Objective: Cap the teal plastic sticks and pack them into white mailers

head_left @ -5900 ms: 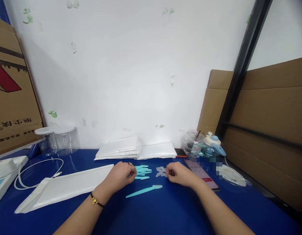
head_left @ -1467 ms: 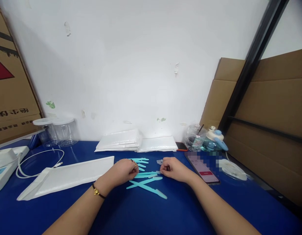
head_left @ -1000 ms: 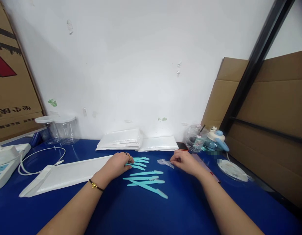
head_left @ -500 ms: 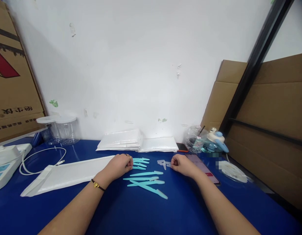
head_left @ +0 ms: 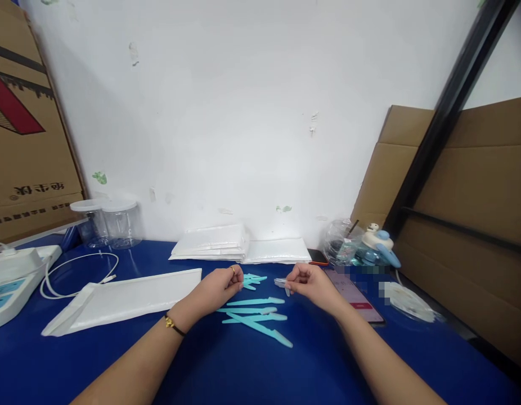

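My left hand [head_left: 218, 288] is closed, its fingertips pinched on the ends of a small bunch of teal eyebrow razors [head_left: 255, 279] that point to the right. Nearer to me, several more teal eyebrow razors [head_left: 256, 310] lie loosely crossed on the blue table [head_left: 227, 371]. Opposite, my right hand [head_left: 313, 286] pinches small clear plastic blade covers [head_left: 281, 282] between thumb and fingers. A short gap separates the covers from the bunch of razors. My fingers hide part of both groups.
A long white padded mailer [head_left: 134, 295] lies at left, with stacked white mailers [head_left: 210, 243] against the wall. A phone [head_left: 353, 295] sits beside my right wrist. Clear jars [head_left: 122, 225], a white cable [head_left: 77, 256], a power strip [head_left: 28, 281] and a blue bottle [head_left: 372, 250] stand around.
My left hand has moved slightly right, and the razors at its fingertips look more bunched. My right hand has come a little left, with the clear covers now gathered closer together.
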`<state>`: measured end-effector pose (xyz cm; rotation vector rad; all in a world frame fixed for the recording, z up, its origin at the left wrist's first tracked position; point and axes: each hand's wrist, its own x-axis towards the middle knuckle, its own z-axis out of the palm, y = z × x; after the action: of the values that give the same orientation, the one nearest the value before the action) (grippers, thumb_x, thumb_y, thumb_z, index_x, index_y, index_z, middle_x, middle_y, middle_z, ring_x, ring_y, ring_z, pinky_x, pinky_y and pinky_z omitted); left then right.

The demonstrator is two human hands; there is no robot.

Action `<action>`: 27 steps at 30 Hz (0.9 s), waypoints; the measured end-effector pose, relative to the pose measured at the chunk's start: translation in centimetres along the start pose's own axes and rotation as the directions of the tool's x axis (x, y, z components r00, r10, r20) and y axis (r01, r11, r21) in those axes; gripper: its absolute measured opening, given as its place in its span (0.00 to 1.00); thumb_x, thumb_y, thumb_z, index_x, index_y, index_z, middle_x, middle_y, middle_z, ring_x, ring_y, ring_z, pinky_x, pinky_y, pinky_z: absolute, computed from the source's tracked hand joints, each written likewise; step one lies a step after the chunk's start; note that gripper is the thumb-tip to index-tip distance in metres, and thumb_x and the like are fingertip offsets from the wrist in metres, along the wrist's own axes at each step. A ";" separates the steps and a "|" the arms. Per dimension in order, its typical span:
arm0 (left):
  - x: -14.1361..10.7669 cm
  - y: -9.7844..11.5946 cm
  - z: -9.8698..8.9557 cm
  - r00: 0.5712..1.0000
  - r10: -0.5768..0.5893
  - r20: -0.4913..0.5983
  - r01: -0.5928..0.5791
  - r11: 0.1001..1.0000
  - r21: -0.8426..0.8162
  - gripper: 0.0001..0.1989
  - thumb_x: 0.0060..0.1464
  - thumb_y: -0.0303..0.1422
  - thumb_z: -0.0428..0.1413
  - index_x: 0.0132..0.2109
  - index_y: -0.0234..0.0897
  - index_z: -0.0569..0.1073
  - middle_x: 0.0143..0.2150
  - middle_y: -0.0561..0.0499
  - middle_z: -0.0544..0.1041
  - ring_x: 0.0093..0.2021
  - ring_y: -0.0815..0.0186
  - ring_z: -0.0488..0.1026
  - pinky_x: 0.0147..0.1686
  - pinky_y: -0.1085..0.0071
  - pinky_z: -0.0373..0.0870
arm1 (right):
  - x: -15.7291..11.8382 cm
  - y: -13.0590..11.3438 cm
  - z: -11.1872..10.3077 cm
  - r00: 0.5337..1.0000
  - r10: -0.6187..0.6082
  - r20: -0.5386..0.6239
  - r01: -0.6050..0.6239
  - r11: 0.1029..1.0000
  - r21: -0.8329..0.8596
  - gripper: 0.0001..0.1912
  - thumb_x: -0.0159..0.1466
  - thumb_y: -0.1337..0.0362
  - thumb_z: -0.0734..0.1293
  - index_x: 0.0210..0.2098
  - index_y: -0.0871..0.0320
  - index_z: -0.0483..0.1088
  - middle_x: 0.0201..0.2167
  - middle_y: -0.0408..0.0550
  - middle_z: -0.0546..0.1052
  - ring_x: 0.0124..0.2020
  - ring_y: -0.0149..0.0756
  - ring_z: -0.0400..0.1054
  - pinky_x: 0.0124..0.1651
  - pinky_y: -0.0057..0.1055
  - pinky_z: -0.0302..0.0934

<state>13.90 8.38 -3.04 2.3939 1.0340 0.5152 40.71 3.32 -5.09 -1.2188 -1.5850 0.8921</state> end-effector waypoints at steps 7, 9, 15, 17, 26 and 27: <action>0.2 0.0 0.6 1.000 0.010 0.019 -0.006 0.983 -0.185 0.11 0.55 0.40 0.47 0.37 0.38 0.66 0.32 0.53 0.71 0.30 0.69 0.66 0.30 0.75 0.61 | 0.0 -0.2 1.2 0.999 0.025 -0.039 -0.024 0.999 0.030 0.13 0.48 0.58 0.73 0.25 0.61 0.70 0.19 0.43 0.74 0.22 0.30 0.67 0.26 0.26 0.61; 0.1 0.0 0.6 1.000 0.014 0.018 -0.010 0.985 -0.170 0.11 0.55 0.40 0.47 0.37 0.38 0.67 0.32 0.53 0.71 0.31 0.69 0.66 0.30 0.74 0.61 | 0.0 -0.4 1.3 0.999 0.041 -0.024 -0.041 0.999 0.005 0.14 0.48 0.58 0.73 0.25 0.61 0.70 0.19 0.43 0.74 0.22 0.30 0.67 0.26 0.26 0.61; 0.1 0.0 0.5 1.000 0.008 0.014 -0.007 0.994 -0.109 0.12 0.55 0.41 0.47 0.37 0.37 0.67 0.33 0.53 0.71 0.31 0.69 0.65 0.29 0.75 0.61 | -0.3 -0.9 1.8 0.998 0.062 -0.003 -0.062 0.992 -0.112 0.13 0.48 0.57 0.73 0.25 0.61 0.71 0.19 0.43 0.74 0.21 0.30 0.66 0.26 0.25 0.60; 0.1 -0.1 0.7 1.000 0.012 0.012 -0.011 0.993 -0.114 0.11 0.54 0.40 0.48 0.37 0.38 0.67 0.33 0.53 0.71 0.30 0.70 0.64 0.29 0.75 0.61 | -0.3 -1.1 2.2 0.998 0.057 0.007 -0.055 0.989 -0.137 0.12 0.48 0.58 0.72 0.25 0.61 0.71 0.19 0.44 0.74 0.21 0.29 0.66 0.26 0.25 0.60; 0.2 0.3 2.2 0.989 0.030 0.144 -0.003 0.983 -0.182 0.10 0.53 0.38 0.49 0.36 0.37 0.69 0.29 0.54 0.72 0.29 0.69 0.68 0.28 0.76 0.62 | -0.9 -1.5 2.8 0.983 0.102 0.155 -0.076 0.983 -0.169 0.09 0.49 0.60 0.72 0.24 0.60 0.72 0.19 0.43 0.74 0.21 0.30 0.66 0.24 0.24 0.57; 0.2 0.3 1.9 0.989 0.039 0.142 -0.021 0.991 -0.131 0.10 0.53 0.38 0.49 0.35 0.37 0.70 0.29 0.54 0.72 0.29 0.69 0.68 0.29 0.76 0.62 | -1.0 -1.6 2.5 0.972 0.115 0.206 -0.080 0.981 -0.175 0.09 0.49 0.60 0.71 0.24 0.60 0.72 0.19 0.43 0.74 0.21 0.30 0.66 0.24 0.23 0.57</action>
<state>15.16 7.82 -4.40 2.2977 0.8760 0.4003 37.95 1.93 -4.65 -1.3638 -1.8141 0.9989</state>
